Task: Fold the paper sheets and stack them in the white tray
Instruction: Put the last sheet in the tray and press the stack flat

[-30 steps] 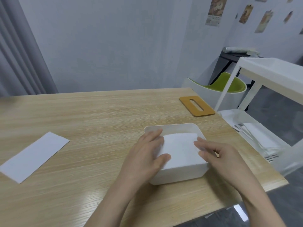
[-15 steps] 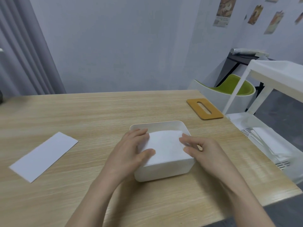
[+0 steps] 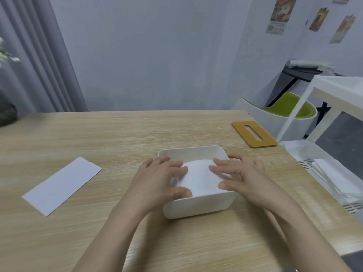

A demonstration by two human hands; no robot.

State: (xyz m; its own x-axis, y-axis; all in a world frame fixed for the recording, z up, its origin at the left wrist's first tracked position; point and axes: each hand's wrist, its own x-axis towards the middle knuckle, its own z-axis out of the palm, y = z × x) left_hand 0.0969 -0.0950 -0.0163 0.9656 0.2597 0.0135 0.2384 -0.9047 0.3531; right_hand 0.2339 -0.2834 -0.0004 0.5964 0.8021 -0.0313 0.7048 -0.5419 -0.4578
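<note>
While both hands, left hand (image 3: 157, 179) and right hand (image 3: 240, 174), press with spread fingers folded sheet (image 3: 198, 177) into white tray (image 3: 198, 206), one paper strip (image 3: 61, 185) waits on table (image 3: 117, 138), apparently not yet stacked

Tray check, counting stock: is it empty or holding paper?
Holding paper: a white sheet lies inside the tray, under both hands' fingers.

Both hands, left (image 3: 157, 179) and right (image 3: 238, 173), press flat-fingered on folded paper (image 3: 198, 177) inside the white tray (image 3: 196, 206) on the table (image 3: 117, 138); another sheet (image 3: 61, 185) lies well left, a slotted board (image 3: 254, 134) far right.
</note>
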